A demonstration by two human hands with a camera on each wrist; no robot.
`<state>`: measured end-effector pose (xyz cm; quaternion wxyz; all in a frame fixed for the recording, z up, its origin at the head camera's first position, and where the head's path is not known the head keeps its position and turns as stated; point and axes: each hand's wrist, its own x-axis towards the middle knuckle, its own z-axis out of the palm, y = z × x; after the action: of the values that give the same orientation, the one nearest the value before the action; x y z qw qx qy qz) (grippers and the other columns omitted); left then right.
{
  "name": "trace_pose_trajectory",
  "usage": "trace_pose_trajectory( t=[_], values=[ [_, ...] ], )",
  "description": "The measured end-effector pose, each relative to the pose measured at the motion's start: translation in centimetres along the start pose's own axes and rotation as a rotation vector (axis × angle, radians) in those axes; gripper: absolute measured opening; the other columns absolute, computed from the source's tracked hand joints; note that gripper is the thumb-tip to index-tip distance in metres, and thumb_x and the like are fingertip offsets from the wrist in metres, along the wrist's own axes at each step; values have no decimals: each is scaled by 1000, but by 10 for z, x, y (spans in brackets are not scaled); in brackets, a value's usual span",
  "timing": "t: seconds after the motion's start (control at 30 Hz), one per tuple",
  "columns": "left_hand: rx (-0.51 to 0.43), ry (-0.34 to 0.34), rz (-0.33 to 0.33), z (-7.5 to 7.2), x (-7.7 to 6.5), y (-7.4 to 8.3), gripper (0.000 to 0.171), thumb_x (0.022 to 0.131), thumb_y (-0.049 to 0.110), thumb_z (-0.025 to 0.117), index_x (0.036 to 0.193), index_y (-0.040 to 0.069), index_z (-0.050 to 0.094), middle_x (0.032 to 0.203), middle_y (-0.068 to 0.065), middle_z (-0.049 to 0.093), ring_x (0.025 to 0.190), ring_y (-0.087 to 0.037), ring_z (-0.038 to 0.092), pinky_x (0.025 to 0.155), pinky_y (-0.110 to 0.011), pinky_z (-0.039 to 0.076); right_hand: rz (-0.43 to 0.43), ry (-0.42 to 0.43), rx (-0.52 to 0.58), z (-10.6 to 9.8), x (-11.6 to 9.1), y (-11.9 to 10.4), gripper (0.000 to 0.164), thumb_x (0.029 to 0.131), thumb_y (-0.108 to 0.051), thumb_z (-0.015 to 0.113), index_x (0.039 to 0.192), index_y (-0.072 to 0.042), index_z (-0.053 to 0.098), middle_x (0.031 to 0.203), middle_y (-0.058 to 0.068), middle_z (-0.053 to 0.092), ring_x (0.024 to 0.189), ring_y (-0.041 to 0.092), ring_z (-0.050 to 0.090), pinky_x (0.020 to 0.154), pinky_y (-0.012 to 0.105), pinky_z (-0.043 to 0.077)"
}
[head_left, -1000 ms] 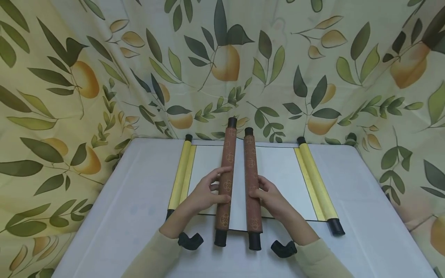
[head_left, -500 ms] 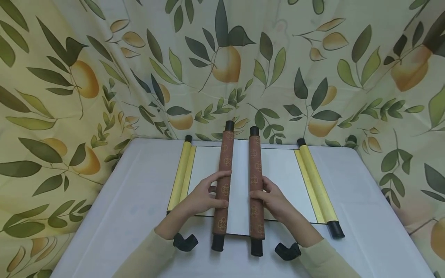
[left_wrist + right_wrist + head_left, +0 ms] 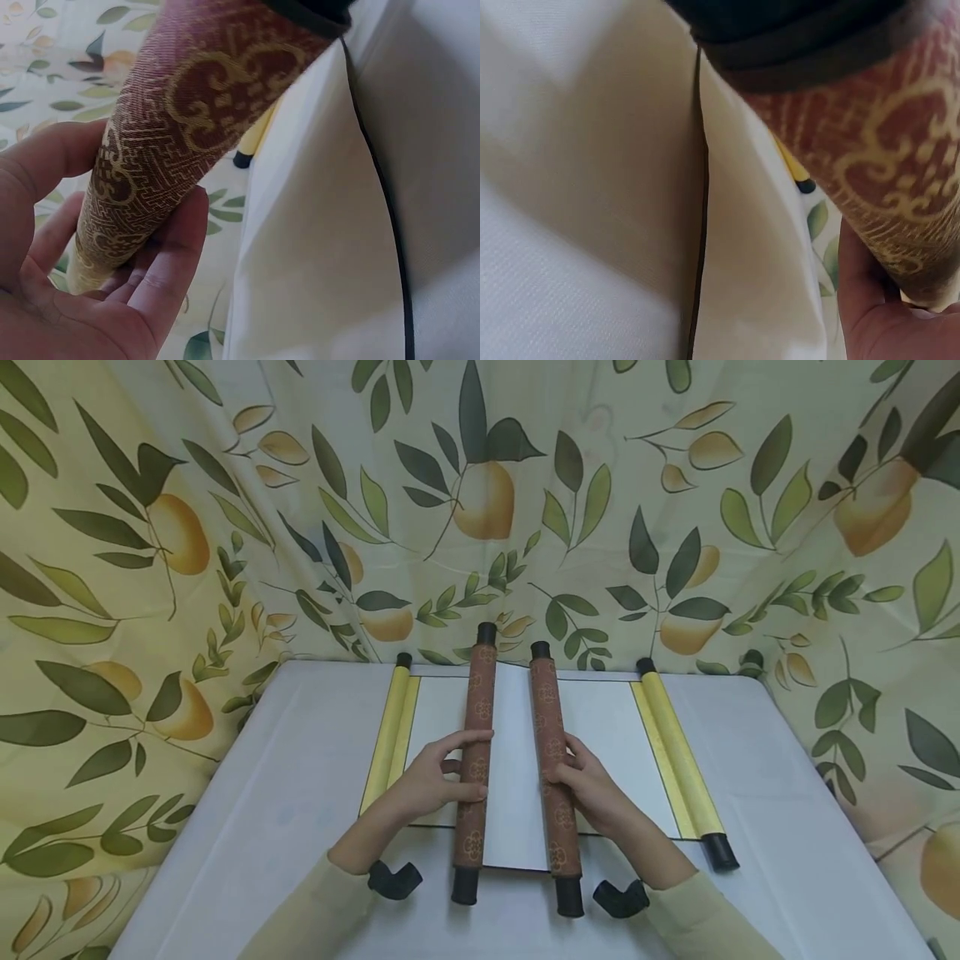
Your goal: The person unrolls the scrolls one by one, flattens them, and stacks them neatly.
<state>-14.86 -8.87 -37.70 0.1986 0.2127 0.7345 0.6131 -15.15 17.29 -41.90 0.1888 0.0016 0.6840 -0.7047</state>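
Note:
A brown scroll with gold flower patterns is partly unrolled between my hands. My left hand [image 3: 431, 781] holds its left roll [image 3: 480, 693], thumb and fingers around it; the left wrist view shows the brocade [image 3: 161, 150] in the curl of the fingers. My right hand [image 3: 596, 789] grips the right roll [image 3: 547, 697], thumb on its face. A strip of white paper [image 3: 516, 793] with a dark lower edge spans the two rolls, whose ends have black caps. The rolls are raised over a second scroll, which lies open with white paper [image 3: 603, 735] and yellow rolls [image 3: 678, 752] at its sides.
A white-covered table [image 3: 300, 735] bears the yellow scroll. Behind and beside it hangs a curtain [image 3: 300, 527] printed with fruit and leaves. Dark curved pieces [image 3: 395, 881] sit by both wrists.
The two brown rolls have moved apart, most at their near ends, so the white strip between them is wider. The left roll shifted left; the right roll's near end swung right.

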Motion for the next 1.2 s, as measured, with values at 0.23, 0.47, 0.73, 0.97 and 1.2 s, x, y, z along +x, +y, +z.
trace_pose_trajectory(
  t=[0.23,0.47,0.73,0.97,1.2],
  values=[
    [16,0,20,-1,-3,2,66,77,6,72,136,21,44,140,6,36,111,-28,52,74,-37,52,22,32,-73,0,1,2,78,85,-18,64,145,-21,15,132,19,37,112,33,45,84,41,46],
    [58,14,25,-3,-6,5,67,77,7,73,136,20,44,140,6,36,116,-28,47,79,-37,50,22,59,-155,1,-2,-3,75,87,-22,62,145,-23,14,130,20,42,108,32,49,81,41,48],
    [112,32,74,-5,-3,-3,68,76,11,75,135,24,45,139,12,38,118,-22,45,88,-42,44,-18,93,-208,4,-9,-2,71,85,-28,64,142,-22,22,126,15,46,107,31,52,79,43,49],
    [119,23,110,-6,3,-15,68,74,15,77,134,27,46,138,16,38,118,-16,45,88,-42,44,-47,108,-217,-4,-10,0,70,86,-18,59,144,-22,20,131,13,40,113,33,46,83,44,47],
    [90,26,111,-9,3,-15,69,74,18,77,135,26,45,139,15,38,122,-19,42,91,-42,42,6,120,-136,-7,-8,-1,73,90,-19,50,147,-29,5,134,19,36,111,32,46,84,41,45]
  ],
)
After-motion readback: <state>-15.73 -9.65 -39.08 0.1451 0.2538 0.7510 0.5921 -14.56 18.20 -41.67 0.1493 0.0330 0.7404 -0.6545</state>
